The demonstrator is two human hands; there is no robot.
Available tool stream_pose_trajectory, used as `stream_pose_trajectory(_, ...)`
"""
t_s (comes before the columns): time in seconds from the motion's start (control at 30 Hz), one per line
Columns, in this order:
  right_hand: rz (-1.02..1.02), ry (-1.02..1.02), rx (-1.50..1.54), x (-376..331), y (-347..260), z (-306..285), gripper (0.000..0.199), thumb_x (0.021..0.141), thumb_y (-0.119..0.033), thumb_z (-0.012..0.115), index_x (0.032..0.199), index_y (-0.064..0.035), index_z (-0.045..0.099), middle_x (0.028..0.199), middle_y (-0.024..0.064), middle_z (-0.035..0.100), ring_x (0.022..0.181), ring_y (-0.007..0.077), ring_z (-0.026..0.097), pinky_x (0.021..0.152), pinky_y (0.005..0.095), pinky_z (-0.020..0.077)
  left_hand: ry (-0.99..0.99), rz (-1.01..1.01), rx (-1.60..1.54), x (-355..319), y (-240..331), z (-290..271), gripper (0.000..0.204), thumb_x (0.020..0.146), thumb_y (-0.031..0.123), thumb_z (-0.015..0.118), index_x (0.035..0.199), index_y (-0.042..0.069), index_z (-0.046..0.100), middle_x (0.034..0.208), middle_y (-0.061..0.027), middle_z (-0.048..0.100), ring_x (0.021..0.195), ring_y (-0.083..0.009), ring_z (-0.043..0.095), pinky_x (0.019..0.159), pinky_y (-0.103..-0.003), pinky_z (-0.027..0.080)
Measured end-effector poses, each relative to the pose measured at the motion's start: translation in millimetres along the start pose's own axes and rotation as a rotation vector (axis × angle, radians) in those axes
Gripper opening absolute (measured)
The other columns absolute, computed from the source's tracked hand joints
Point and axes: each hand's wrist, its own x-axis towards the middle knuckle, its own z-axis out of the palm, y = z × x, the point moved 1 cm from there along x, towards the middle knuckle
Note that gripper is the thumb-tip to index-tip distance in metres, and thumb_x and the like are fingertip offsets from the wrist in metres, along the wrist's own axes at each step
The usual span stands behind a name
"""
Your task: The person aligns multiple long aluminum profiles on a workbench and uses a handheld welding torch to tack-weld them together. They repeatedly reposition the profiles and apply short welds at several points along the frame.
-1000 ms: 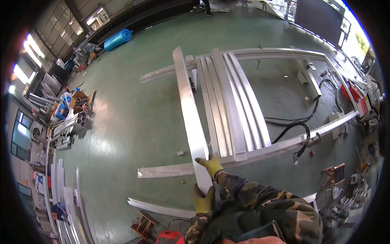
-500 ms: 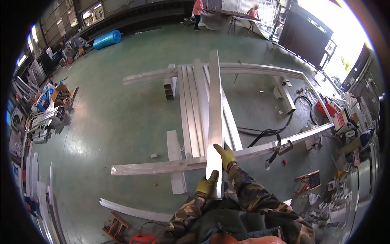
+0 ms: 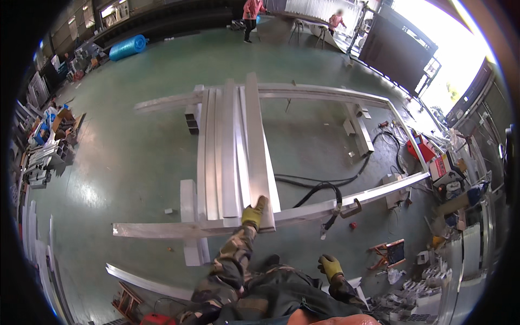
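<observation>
A long silvery metal bar (image 3: 258,146) lies across the metal frame, its near end resting on the front rail (image 3: 303,215). My left hand (image 3: 253,215), in a yellow-green glove, grips that near end from its left side, thumb on top. My right hand (image 3: 330,267), gloved alike, is off the bar, low and to the right, above the floor. Its fingers are loosely bent and apart, with nothing seen in them. Several similar metal bars (image 3: 209,151) lie side by side just left of the held one, spanning the rails.
Black cable (image 3: 327,187) drapes over the front rail beside a clamp (image 3: 352,207). A small folding stool (image 3: 388,253) stands at the right, near scrap pieces (image 3: 422,292). A blue roll (image 3: 128,47) lies far left. Two people (image 3: 252,19) are at the back.
The bar has come down from a raised position onto the frame beside the others. My right hand has let go and drawn back to the right; my left stays at the near end.
</observation>
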Motion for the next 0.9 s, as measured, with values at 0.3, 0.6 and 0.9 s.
stream_pose_trajectory(0.3,0.112,0.107,0.048,22,29,-71,0.045,0.096,-0.029,0.067,0.131,-0.0006,0.065,0.102,0.0064,0.072,0.077,0.0177,0.069,0.064,0.0298,0.0516,0.088,-0.072,0.117,98,11,42,0.122,0.076,0.098,0.046,0.121,-0.013,0.068,0.12,-0.0362,0.068,0.122,-0.0503,0.061,0.104,-0.049,0.05)
stream_pose_trajectory(0.6,0.223,-0.033,-0.096,69,9,-80,0.055,0.096,-0.032,0.07,0.139,0.0014,0.061,0.112,0.0097,0.072,0.083,0.0208,0.069,0.069,0.0332,0.0534,0.077,-0.209,0.096,141,2,62,0.113,0.082,0.088,0.054,0.136,-0.01,0.06,0.135,-0.032,0.063,0.133,-0.0451,0.057,0.112,-0.046,0.045)
stream_pose_trajectory(0.9,0.275,-0.071,-0.205,100,-77,-80,0.048,0.098,-0.032,0.068,0.135,-0.0016,0.065,0.108,0.0058,0.072,0.091,0.0162,0.069,0.076,0.0292,0.0553,0.052,-0.187,-0.084,164,-101,75,0.08,0.095,0.065,0.059,0.138,-0.002,0.061,0.136,-0.0292,0.064,0.129,-0.0449,0.058,0.108,-0.047,0.047)
